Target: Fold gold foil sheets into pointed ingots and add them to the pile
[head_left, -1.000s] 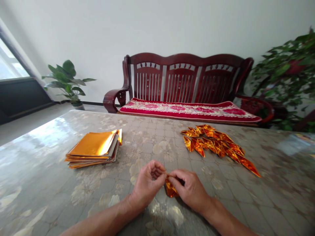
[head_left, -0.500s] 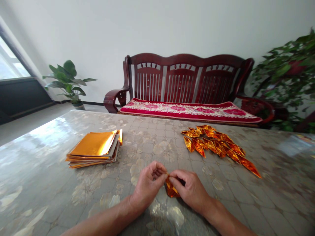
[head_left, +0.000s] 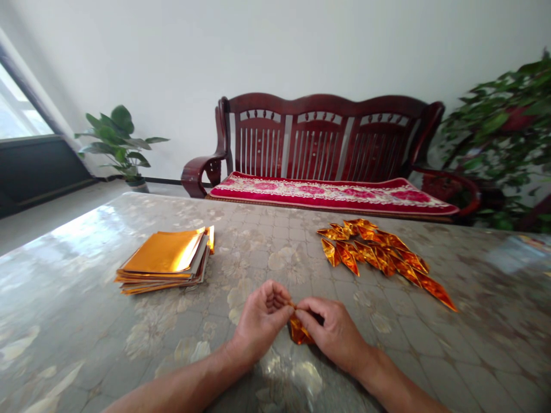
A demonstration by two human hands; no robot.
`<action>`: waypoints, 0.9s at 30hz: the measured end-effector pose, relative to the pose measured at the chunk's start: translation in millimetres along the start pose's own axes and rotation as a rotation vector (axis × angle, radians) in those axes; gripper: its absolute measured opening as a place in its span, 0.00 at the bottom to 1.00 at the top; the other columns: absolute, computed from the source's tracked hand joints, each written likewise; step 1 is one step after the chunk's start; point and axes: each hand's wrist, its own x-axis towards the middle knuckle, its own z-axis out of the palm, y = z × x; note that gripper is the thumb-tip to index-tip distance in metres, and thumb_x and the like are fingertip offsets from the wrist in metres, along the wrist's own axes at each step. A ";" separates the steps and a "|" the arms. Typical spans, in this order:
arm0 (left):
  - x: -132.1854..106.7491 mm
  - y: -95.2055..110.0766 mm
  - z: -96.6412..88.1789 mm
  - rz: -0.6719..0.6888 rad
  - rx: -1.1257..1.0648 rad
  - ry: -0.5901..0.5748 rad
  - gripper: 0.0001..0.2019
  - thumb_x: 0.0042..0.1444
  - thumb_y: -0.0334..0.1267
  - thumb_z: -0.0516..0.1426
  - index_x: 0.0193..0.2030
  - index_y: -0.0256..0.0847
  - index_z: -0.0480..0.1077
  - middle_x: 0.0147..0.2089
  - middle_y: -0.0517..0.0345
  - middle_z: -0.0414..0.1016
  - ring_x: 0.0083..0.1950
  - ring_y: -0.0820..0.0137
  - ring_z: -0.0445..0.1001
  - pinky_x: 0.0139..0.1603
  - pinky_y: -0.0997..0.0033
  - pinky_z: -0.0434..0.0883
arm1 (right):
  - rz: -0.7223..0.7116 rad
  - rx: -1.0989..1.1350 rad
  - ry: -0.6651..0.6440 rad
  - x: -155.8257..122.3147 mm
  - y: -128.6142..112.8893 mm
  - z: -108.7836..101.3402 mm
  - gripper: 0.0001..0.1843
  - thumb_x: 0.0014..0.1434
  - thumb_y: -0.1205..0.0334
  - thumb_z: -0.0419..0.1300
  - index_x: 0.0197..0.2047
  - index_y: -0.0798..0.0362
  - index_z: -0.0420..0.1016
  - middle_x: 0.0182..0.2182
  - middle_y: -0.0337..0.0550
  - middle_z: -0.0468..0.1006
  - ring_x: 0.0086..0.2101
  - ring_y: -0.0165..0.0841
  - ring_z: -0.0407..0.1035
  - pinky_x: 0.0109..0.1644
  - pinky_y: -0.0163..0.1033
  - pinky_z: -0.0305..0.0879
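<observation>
Between my two hands is a piece of folded gold foil paper (head_left: 300, 333), shiny orange-gold and partly covered by fingers. My left hand (head_left: 266, 316) pinches its upper edge between thumb and forefinger, the other fingers curled. From the other side my right hand (head_left: 331, 330) grips the same piece, thumb on top, fingertips close to those of the left. Beyond the right hand lies a group of folded gold foil pieces (head_left: 379, 252) with pointed ends. Left of my hands stands a stack of flat gold foil paper sheets (head_left: 161, 252), its edges uneven.
All of this rests on a table with a glossy patterned cover (head_left: 206, 350). Behind it stands a dark red wooden bench (head_left: 321, 137) with a red floral cushion (head_left: 331, 192). A potted plant (head_left: 124, 143) is at left, a leafy plant (head_left: 508, 126) at right. Clear plastic (head_left: 516, 252) lies at the right.
Almost nothing differs. The pinched foil piece and my fingertips have shifted very slightly; the stack and the folded pieces stay where they were.
</observation>
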 end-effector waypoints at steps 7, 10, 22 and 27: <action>-0.7 5.2 1.1 -0.030 -0.023 0.004 0.09 0.43 0.33 0.64 0.28 0.38 0.67 0.24 0.65 0.69 0.26 0.76 0.66 0.30 0.77 0.64 | 0.019 0.011 -0.019 -0.7 0.9 0.6 0.14 0.64 0.60 0.56 0.29 0.52 0.76 0.22 0.35 0.74 0.25 0.29 0.68 0.31 0.31 0.59; -0.2 4.5 0.7 -0.031 -0.024 0.001 0.09 0.43 0.32 0.65 0.27 0.38 0.67 0.24 0.65 0.69 0.26 0.77 0.66 0.29 0.78 0.64 | 0.021 0.003 -0.025 -0.9 1.3 0.9 0.14 0.64 0.60 0.56 0.29 0.52 0.75 0.21 0.35 0.73 0.24 0.28 0.67 0.30 0.31 0.58; 1.7 -8.1 -5.0 -0.090 -0.031 -0.047 0.08 0.42 0.33 0.64 0.26 0.36 0.68 0.24 0.63 0.70 0.26 0.77 0.67 0.30 0.78 0.65 | 0.036 0.004 -0.075 -0.9 3.6 1.6 0.15 0.65 0.60 0.56 0.28 0.52 0.75 0.22 0.35 0.74 0.26 0.27 0.68 0.31 0.30 0.57; 1.2 -5.8 -4.2 -0.074 -0.029 -0.051 0.09 0.44 0.34 0.64 0.28 0.37 0.67 0.23 0.65 0.68 0.25 0.78 0.66 0.28 0.79 0.64 | 0.012 0.019 -0.065 -2.4 5.1 0.4 0.14 0.65 0.59 0.56 0.30 0.52 0.76 0.24 0.35 0.76 0.27 0.28 0.70 0.33 0.30 0.59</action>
